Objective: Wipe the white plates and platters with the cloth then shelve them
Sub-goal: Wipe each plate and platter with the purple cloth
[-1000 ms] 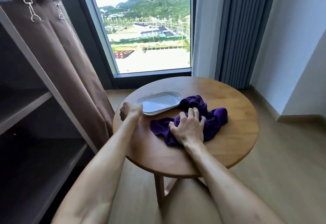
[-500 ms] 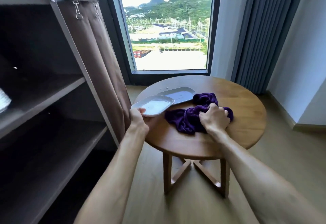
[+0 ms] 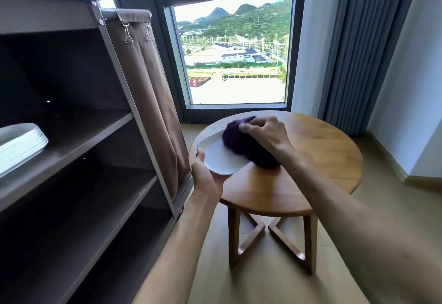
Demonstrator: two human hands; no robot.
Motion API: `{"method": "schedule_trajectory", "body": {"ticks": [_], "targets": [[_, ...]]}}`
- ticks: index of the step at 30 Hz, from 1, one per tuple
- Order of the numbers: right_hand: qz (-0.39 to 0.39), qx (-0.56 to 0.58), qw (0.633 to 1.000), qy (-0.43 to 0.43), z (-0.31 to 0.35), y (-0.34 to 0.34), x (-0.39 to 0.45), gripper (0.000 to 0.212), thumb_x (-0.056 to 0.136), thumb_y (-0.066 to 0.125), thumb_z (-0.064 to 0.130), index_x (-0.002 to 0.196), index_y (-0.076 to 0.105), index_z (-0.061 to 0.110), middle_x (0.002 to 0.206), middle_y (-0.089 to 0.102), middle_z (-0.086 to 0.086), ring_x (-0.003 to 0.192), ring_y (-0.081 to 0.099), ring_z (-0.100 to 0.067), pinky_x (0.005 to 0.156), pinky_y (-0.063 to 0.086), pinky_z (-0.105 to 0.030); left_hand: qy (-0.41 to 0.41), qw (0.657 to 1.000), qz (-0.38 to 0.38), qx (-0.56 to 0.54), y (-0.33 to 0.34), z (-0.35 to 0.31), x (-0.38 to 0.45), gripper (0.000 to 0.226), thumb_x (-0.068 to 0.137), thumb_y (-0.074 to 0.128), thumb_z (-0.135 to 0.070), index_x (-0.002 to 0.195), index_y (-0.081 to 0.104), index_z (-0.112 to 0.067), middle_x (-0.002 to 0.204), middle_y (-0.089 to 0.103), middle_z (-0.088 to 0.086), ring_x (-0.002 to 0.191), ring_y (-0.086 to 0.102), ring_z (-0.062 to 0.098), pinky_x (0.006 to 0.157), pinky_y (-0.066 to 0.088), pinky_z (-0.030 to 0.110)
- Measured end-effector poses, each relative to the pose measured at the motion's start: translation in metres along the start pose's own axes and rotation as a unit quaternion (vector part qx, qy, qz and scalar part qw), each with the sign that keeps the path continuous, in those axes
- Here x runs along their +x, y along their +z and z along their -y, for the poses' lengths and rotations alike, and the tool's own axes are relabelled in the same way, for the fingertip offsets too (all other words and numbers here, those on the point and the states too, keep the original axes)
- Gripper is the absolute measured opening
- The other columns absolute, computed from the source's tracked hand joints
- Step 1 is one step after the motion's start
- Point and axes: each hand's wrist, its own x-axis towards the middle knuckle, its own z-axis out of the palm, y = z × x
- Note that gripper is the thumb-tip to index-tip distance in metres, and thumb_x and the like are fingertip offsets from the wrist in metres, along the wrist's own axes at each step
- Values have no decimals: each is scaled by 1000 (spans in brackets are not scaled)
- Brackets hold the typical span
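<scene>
We see a white platter [image 3: 218, 157] held above the near-left edge of the round wooden table [image 3: 311, 160], our left hand [image 3: 205, 177] gripping its near rim with the thumb on top. Our right hand [image 3: 265, 134] clutches the bunched purple cloth [image 3: 241, 146] against the platter's surface. A stack of white plates [image 3: 21, 146] sits on the brown shelf unit [image 3: 95, 136] to the left.

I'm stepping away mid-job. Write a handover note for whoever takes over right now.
Left hand: grips the near rim of a white platter, lifted over the table's left edge.
Right hand: holds the bunched purple cloth on the platter, wiping.
Done: a stack of white plates sits on the upper shelf at left.
Left: finish wiping this platter, then shelve it. Any further platter on the table is hidden behind this one.
</scene>
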Motion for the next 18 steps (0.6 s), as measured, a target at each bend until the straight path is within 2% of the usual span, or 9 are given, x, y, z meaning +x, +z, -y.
{"method": "schedule_trajectory", "body": {"ticks": [2,3,5,7,11,15,18], "targets": [[-16,-137,990,2,-8,8,-2,35,79,72,55,103,77,31,107,66,-4,112,54,-30,92,43,-36,7,1000,1,13,0,0,0,53,108,33,-49,144,52,-15,128,68,21,119,64,40,93,57,58],[-27,-132,991,3,-13,11,-4,40,81,72,52,112,73,28,114,64,-9,116,53,-32,97,44,-38,11,1000,-2,22,0,1,0,53,108,34,-49,142,54,-15,127,69,20,118,65,40,95,56,57],[-33,-31,999,11,-20,18,-6,50,87,72,42,129,58,21,121,62,-13,116,57,-34,98,46,-38,27,999,5,46,-1,3,-2,48,108,35,-47,137,60,-17,121,73,15,113,68,36,93,58,53],[-59,7,998,25,-23,22,-4,52,89,71,37,134,53,19,122,65,-14,113,61,-34,96,47,-38,48,996,20,78,-1,4,-1,41,109,36,-45,129,64,-24,113,76,11,107,71,32,90,60,52],[-104,-17,994,0,-11,32,1,32,91,68,31,119,70,16,115,68,-12,111,60,-32,93,48,-35,93,984,27,148,8,2,1,37,109,37,-41,128,63,-23,125,70,14,117,66,32,98,56,54],[-81,74,993,-48,16,45,-7,22,89,67,26,109,77,22,102,77,0,97,69,-19,87,49,-23,143,963,46,222,16,2,9,44,110,33,-39,147,49,-22,140,60,10,129,56,30,106,49,58],[-35,111,989,-87,34,42,-8,16,89,69,28,100,79,22,91,76,3,87,69,-16,86,55,-35,131,962,84,226,19,-10,14,49,108,30,-52,144,52,-27,135,65,5,125,61,28,95,57,53]]}}
